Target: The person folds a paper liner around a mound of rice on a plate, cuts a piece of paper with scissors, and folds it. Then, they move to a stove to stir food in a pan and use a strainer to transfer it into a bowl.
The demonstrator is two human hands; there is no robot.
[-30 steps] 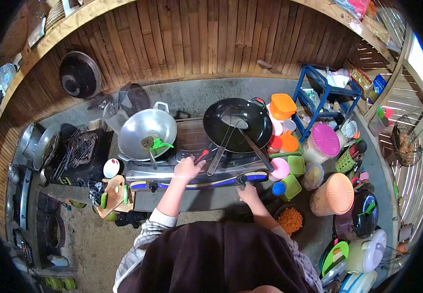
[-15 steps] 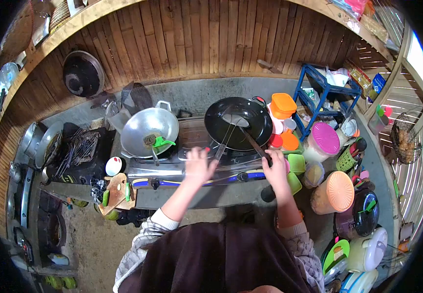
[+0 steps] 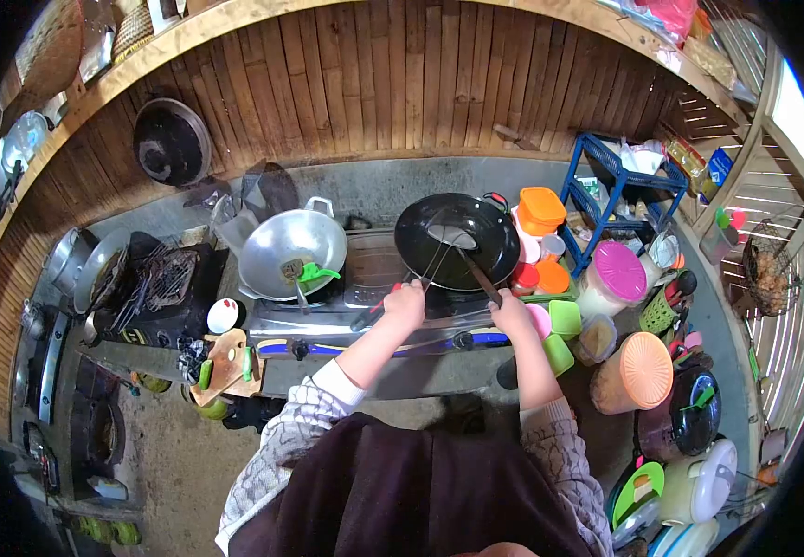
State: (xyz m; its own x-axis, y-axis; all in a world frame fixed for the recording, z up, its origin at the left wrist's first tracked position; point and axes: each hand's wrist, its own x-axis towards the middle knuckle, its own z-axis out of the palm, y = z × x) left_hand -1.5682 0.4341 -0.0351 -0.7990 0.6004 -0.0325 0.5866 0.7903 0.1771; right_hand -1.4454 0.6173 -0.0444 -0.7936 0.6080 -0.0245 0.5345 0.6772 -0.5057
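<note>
My left hand [image 3: 405, 304] is closed round the dark long handle [image 3: 365, 319] of a black wok [image 3: 409, 243], at its near left side. The thin wire handle of a skimmer [image 3: 446, 236], resting in the wok, runs down to the same hand. My right hand [image 3: 513, 316] is closed on the brown handle [image 3: 482, 277] of a utensil whose head lies in the wok beside the skimmer. The wok sits on the right burner of a gas stove [image 3: 374, 334]. Dark liquid shows in its bottom.
A silver wok [image 3: 267, 249] with a green-handled tool [image 3: 314, 273] stands on the left burner. Left of the stove lies a cutting board [image 3: 226, 369]. Coloured tubs [image 3: 541, 212] and a blue rack [image 3: 611, 167] crowd the right side, with an orange-lidded canister [image 3: 634, 371] nearer.
My left hand, spread over the stove before, has moved right and closed on the wok handle. My right hand has shifted slightly left and up along the brown handle.
</note>
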